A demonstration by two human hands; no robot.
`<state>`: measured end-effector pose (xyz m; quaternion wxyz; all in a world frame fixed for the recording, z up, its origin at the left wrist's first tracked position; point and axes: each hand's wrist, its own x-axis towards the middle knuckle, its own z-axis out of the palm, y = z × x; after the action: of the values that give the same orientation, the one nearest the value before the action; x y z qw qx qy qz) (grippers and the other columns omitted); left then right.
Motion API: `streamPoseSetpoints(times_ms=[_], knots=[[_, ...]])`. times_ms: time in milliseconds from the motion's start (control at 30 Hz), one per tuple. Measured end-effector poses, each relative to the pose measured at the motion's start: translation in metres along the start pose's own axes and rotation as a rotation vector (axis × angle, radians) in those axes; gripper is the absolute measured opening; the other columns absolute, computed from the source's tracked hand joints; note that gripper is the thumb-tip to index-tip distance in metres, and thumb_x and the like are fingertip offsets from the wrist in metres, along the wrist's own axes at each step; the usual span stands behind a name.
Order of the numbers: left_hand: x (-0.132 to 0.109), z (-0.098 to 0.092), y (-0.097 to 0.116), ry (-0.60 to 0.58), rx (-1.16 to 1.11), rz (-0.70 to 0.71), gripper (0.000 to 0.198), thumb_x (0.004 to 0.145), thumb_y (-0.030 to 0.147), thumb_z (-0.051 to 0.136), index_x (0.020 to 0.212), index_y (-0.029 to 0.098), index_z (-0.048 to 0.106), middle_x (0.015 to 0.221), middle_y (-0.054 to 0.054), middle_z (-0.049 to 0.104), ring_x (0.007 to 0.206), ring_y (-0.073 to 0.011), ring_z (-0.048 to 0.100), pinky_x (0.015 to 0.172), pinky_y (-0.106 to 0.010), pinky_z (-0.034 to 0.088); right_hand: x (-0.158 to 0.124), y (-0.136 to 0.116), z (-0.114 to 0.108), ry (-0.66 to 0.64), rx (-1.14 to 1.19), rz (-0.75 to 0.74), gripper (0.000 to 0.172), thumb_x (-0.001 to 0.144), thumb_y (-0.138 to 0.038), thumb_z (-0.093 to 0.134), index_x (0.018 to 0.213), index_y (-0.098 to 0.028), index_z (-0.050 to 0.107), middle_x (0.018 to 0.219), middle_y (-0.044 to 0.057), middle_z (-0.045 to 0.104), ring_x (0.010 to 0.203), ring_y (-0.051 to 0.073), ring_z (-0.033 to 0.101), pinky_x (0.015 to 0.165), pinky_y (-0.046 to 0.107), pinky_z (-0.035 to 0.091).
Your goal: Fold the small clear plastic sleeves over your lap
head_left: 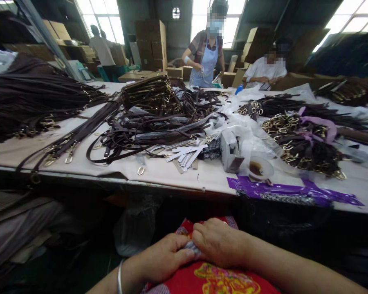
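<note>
Low in front of the table, my left hand (167,257) and my right hand (217,243) meet over a red cloth (190,277) with a yellow printed pattern. A small crumpled piece of greyish cloth (192,247) shows between them, and both hands are closed on it. Its full shape is hidden by the fingers. A silver bangle (119,277) circles my left wrist. Beyond the hands, dark brown straps (150,126) with gold-coloured metal buckles lie heaped on the table.
The pale-covered table (171,175) carries white paper strips (188,156), a grey-white box-shaped dispenser (231,151), a cup of brown liquid (259,168) and purple tape (282,192) along its edge. More strap bundles (309,151) lie right. A masked person (207,57) stands opposite; another person (265,71) sits farther right.
</note>
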<state>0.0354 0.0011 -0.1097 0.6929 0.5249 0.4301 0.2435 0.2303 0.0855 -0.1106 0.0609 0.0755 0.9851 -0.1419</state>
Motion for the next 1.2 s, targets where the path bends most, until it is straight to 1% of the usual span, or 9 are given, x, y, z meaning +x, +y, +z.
streamPoseSetpoints(times_ms=[100, 200, 300, 467, 667, 767, 900, 1033, 1200], knots=[[-0.002, 0.002, -0.016, 0.108, -0.112, -0.026, 0.028, 0.091, 0.040, 0.056, 0.089, 0.019, 0.074, 0.077, 0.001, 0.066, 0.071, -0.0162, 0.054, 0.070, -0.025, 0.041, 0.006, 0.015, -0.009, -0.027, 0.190, -0.007, 0.044, 0.095, -0.055, 0.049, 0.106, -0.014, 0.062, 0.095, 0.009, 0.069, 0.076, 0.021, 0.064, 0.062, 0.031, 0.047], [-0.006, 0.000, -0.035, 0.217, -0.163, 0.053, 0.031, 0.091, 0.043, 0.057, 0.091, 0.017, 0.072, 0.089, -0.002, 0.067, 0.079, -0.0179, 0.055, 0.076, -0.026, 0.042, 0.019, 0.059, -0.027, 0.073, 0.340, 0.024, 0.033, 0.096, -0.042, 0.054, 0.117, -0.018, 0.061, 0.106, 0.007, 0.069, 0.091, 0.018, 0.065, 0.078, 0.026, 0.050], [-0.011, -0.005, -0.042, 0.251, -0.175, 0.148, 0.033, 0.090, 0.046, 0.057, 0.092, 0.016, 0.072, 0.121, -0.008, 0.064, 0.110, -0.0274, 0.055, 0.098, -0.035, 0.041, 0.043, 0.121, -0.049, 0.292, 0.013, 0.325, 0.024, 0.098, -0.024, 0.048, 0.113, -0.016, 0.066, 0.111, 0.010, 0.067, 0.101, 0.019, 0.061, 0.090, 0.029, 0.045], [-0.019, -0.013, -0.041, 0.242, -0.085, 0.182, 0.036, 0.091, 0.048, 0.055, 0.092, 0.017, 0.073, 0.125, -0.010, 0.063, 0.120, -0.0308, 0.054, 0.108, -0.040, 0.035, 0.090, 0.193, -0.065, 0.313, -0.152, 0.476, 0.030, 0.092, -0.013, 0.049, 0.114, -0.015, 0.069, 0.104, 0.018, 0.065, 0.102, 0.030, 0.057, 0.090, 0.041, 0.040], [-0.023, -0.024, -0.054, 0.267, -0.131, 0.157, 0.039, 0.092, 0.049, 0.053, 0.104, 0.018, 0.074, 0.136, -0.010, 0.058, 0.127, -0.0329, 0.049, 0.111, -0.041, 0.033, 0.099, 0.193, -0.043, 0.365, -0.189, 0.598, 0.031, 0.097, -0.023, 0.045, 0.119, -0.011, 0.063, 0.112, 0.019, 0.062, 0.103, 0.028, 0.056, 0.090, 0.037, 0.041], [-0.019, -0.028, -0.058, 0.259, -0.157, 0.147, 0.040, 0.092, 0.050, 0.053, 0.105, 0.018, 0.074, 0.133, -0.009, 0.060, 0.122, -0.0321, 0.053, 0.109, -0.041, 0.036, 0.093, 0.184, -0.033, 0.331, -0.166, 0.544, 0.029, 0.092, -0.035, 0.058, 0.111, -0.014, 0.067, 0.114, 0.015, 0.062, 0.105, 0.026, 0.056, 0.093, 0.033, 0.041], [-0.012, -0.031, -0.055, 0.213, -0.126, 0.175, 0.040, 0.091, 0.050, 0.055, 0.109, 0.019, 0.074, 0.131, -0.009, 0.062, 0.122, -0.0318, 0.054, 0.108, -0.040, 0.036, 0.093, 0.185, -0.026, 0.301, -0.135, 0.513, 0.024, 0.094, -0.029, 0.056, 0.102, -0.013, 0.071, 0.104, 0.013, 0.066, 0.099, 0.023, 0.058, 0.091, 0.032, 0.043], [-0.010, -0.031, -0.053, 0.188, -0.123, 0.190, 0.040, 0.092, 0.049, 0.053, 0.110, 0.020, 0.073, 0.130, -0.009, 0.063, 0.121, -0.0320, 0.053, 0.108, -0.041, 0.037, 0.097, 0.193, -0.028, 0.329, -0.108, 0.538, 0.028, 0.096, -0.021, 0.048, 0.084, -0.012, 0.072, 0.089, 0.013, 0.067, 0.087, 0.021, 0.059, 0.085, 0.031, 0.044], [-0.011, -0.025, -0.064, 0.229, -0.190, 0.110, 0.043, 0.087, 0.056, 0.058, 0.101, 0.019, 0.073, 0.110, -0.007, 0.068, 0.100, -0.0273, 0.057, 0.092, -0.035, 0.044, 0.067, 0.182, -0.053, 0.477, -0.091, 0.611, 0.026, 0.094, -0.017, 0.042, 0.089, -0.011, 0.068, 0.089, 0.013, 0.065, 0.085, 0.023, 0.060, 0.081, 0.033, 0.045]])
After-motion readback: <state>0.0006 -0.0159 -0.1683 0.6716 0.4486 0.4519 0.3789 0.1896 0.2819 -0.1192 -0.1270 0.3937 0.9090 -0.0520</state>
